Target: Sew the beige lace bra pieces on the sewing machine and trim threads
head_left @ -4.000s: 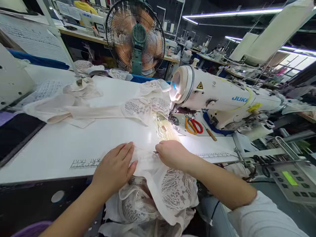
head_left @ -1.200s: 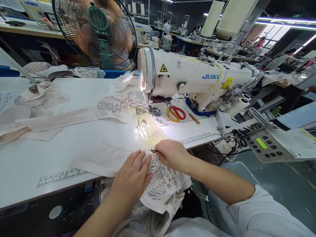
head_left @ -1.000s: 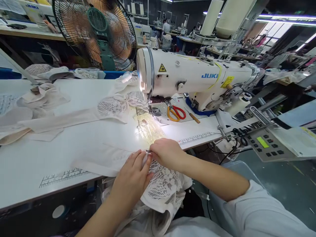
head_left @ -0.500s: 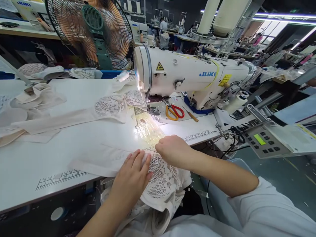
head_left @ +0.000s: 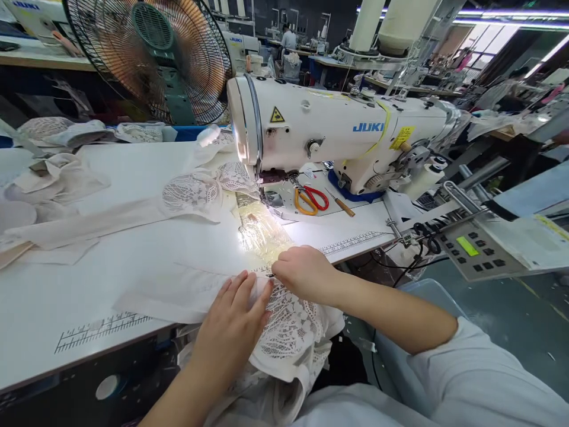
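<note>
Here at the front edge of the counter (head_left: 133,261), both hands are on the lace garment (head_left: 288,326)! It straddles that edge: one pale, plain panel lies spread on the top, while the patterned lace part droops over the side towards the person's lap. The left hand (head_left: 235,320) lies palm down on the cloth, open, fingers stretched out, pressing and gripping nothing I can see. Just beside its fingertips, the right hand (head_left: 304,273) is curled tight, thumb and finger pinching a small dark tool (head_left: 269,275); only its tip pokes out, the rest hidden in the fist.

Straight behind them, a crinkled yellowish sheet (head_left: 262,231) runs back from near the front edge to the needle end of the white sewing machine (head_left: 311,118). Under the machine's arm, there's an orange handle and a red one on the scissors (head_left: 311,200), with a wooden-handled pick (head_left: 344,206) next to them. Over towards the left edge stretches a second lace piece (head_left: 191,193), its long band laid flat. And beyond the back edge stands the big fan (head_left: 155,53)!
</note>
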Tool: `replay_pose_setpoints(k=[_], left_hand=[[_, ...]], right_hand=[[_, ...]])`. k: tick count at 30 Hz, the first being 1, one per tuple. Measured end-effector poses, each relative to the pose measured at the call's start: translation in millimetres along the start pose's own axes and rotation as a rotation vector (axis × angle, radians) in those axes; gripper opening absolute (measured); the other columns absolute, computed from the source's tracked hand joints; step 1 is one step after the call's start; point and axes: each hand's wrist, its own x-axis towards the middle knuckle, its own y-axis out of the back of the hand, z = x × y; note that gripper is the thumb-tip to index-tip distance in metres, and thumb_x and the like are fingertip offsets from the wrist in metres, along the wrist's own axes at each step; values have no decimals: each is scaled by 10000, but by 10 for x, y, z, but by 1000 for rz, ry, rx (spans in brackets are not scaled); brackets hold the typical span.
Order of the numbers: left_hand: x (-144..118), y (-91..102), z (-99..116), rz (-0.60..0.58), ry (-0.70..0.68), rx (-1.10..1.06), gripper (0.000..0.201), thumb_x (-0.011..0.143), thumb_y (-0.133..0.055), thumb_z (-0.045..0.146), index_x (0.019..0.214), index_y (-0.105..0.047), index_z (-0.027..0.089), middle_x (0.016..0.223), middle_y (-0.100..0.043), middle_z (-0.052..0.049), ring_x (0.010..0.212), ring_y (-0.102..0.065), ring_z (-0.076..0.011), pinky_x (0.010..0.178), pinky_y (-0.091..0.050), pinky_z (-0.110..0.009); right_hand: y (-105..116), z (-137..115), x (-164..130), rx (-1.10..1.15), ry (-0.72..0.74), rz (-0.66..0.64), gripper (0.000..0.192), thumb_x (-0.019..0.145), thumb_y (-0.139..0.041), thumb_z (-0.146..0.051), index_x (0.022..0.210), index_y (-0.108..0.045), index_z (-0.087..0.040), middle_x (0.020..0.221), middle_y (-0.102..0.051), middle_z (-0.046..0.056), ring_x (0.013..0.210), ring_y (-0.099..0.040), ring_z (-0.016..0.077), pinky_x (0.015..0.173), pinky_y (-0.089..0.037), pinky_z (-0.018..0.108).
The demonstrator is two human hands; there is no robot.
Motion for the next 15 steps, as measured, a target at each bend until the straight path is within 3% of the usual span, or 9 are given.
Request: replay_pose_setpoints(k=[6,15], left_hand=[[19,9,-8,1,-3,7,314,858,-478,206,1124,-627,132,1069,-623,-186,1027,-604,-339,832,-543,-490],[-11,43,-96,13,-3,12,311,841,-472,141,1098,-644,117,1035,-624,-198,993,-608,-339,805,-548,-487]], right_hand=[[-22,63,-54,-14,10,-15,130,811,-498,-114,813,-612,-176,746,-606,36,708,-538,168,518,-200,287],[153,33,-109,-67,0,-65,106,778,-534,-87,796,-601,-167,744,-611,41,682,-522,162,512,-186,281]])
